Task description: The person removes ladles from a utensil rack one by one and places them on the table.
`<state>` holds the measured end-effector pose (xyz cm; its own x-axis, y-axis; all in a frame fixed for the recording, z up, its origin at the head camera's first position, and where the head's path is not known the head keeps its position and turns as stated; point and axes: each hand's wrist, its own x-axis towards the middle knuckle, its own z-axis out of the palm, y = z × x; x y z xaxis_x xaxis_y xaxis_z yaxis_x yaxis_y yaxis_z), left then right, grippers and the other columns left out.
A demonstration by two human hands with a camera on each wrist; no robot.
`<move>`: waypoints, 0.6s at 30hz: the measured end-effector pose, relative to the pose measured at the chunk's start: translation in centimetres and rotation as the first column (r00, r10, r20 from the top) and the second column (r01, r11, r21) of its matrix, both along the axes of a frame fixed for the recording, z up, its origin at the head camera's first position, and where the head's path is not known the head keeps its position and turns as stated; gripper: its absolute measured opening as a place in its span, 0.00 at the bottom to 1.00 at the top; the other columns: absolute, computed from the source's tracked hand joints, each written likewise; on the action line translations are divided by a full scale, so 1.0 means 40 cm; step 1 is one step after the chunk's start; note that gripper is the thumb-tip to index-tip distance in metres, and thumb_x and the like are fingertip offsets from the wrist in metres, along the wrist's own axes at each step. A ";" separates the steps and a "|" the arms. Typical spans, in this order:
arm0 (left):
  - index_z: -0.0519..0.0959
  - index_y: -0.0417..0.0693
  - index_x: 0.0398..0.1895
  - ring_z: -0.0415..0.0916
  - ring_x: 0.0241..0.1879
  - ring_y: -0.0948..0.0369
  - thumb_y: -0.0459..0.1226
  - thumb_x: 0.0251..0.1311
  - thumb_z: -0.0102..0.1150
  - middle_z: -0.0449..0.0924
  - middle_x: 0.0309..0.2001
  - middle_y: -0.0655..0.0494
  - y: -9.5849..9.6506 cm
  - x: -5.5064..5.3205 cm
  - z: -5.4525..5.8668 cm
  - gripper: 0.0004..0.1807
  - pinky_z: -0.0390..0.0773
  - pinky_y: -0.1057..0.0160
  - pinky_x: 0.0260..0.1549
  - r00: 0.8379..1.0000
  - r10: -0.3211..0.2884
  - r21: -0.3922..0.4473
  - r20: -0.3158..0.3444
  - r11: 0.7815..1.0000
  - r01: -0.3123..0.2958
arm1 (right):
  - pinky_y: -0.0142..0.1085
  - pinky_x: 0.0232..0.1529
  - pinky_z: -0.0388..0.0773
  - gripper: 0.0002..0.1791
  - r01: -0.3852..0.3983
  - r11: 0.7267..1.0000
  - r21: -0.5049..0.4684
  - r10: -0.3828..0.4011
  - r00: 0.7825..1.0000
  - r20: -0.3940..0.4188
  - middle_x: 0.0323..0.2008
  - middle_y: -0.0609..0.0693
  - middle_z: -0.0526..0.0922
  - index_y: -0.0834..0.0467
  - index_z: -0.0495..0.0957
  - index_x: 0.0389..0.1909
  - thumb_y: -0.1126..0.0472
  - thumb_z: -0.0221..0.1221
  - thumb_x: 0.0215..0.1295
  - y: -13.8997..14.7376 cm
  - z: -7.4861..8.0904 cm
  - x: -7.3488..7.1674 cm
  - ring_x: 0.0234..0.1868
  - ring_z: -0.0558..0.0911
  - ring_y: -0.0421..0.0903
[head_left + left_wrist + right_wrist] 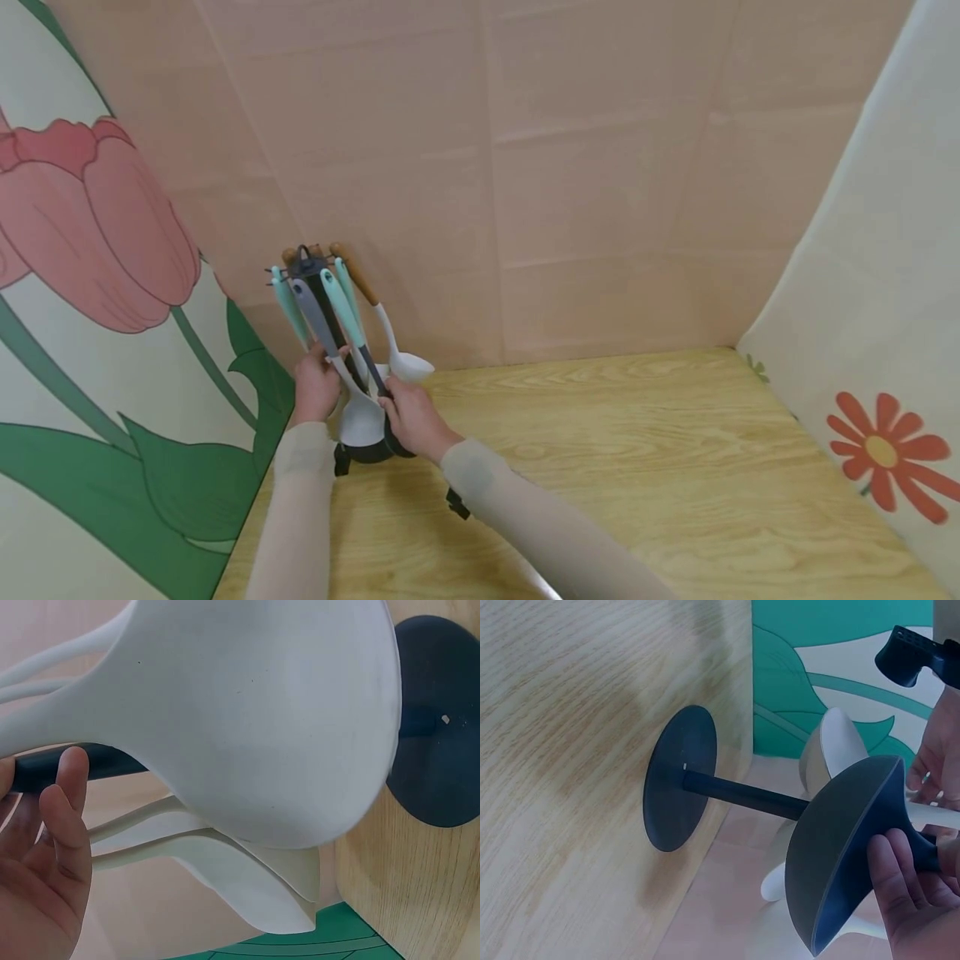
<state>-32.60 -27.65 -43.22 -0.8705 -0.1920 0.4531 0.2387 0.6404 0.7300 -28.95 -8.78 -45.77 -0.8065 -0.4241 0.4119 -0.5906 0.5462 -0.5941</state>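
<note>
A black utensil stand (pixel 306 265) carries several hanging kitchen utensils near the back wall. My left hand (pixel 316 387) curls its fingers around the stand's pole (pixel 112 761). My right hand (pixel 416 417) grips a dark ladle (pixel 847 851) near its neck; this ladle has a mint handle (pixel 342 308). Between the hands hangs a white, broad utensil (pixel 362 419) with a grey handle, its large head filling much of the left wrist view. A white ladle (pixel 408 365) with a wooden handle hangs on the far right side. The stand's round base (pixel 679 780) is close over the tabletop.
The wood-grain table (pixel 637 450) stretches right and forward of the stand. A pinkish-beige cloth wall (pixel 562 208) stands right behind. Close on the left is a tulip-printed panel (pixel 112 233); another panel with a red flower (pixel 885 450) borders the right.
</note>
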 end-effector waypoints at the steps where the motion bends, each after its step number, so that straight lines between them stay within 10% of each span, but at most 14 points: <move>1: 0.77 0.40 0.42 0.72 0.14 0.60 0.45 0.71 0.57 0.81 0.33 0.36 0.000 0.001 0.000 0.15 0.72 0.61 0.17 1.000 -0.001 -0.002 0.000 1.000 0.001 | 0.30 0.34 0.74 0.03 -0.001 1.000 -0.003 0.001 1.000 -0.004 0.32 0.46 0.79 0.56 0.73 0.41 0.61 0.54 0.76 0.001 -0.001 0.000 0.32 0.76 0.40; 18: 0.79 0.40 0.43 0.71 0.22 0.51 0.45 0.71 0.57 0.82 0.39 0.37 0.000 0.002 0.002 0.15 0.71 0.56 0.26 0.999 0.024 -0.047 -0.024 0.999 -0.025 | 0.30 0.35 0.74 0.03 -0.009 0.999 -0.040 0.008 1.000 -0.030 0.32 0.47 0.79 0.57 0.73 0.42 0.62 0.54 0.76 0.001 -0.019 -0.002 0.33 0.76 0.41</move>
<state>-32.52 -27.64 -43.13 -0.8552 -0.1906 0.4820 0.2392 0.6799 0.6932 -29.03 -8.74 -46.52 -0.7899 -0.4137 0.4528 -0.6131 0.5172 -0.5971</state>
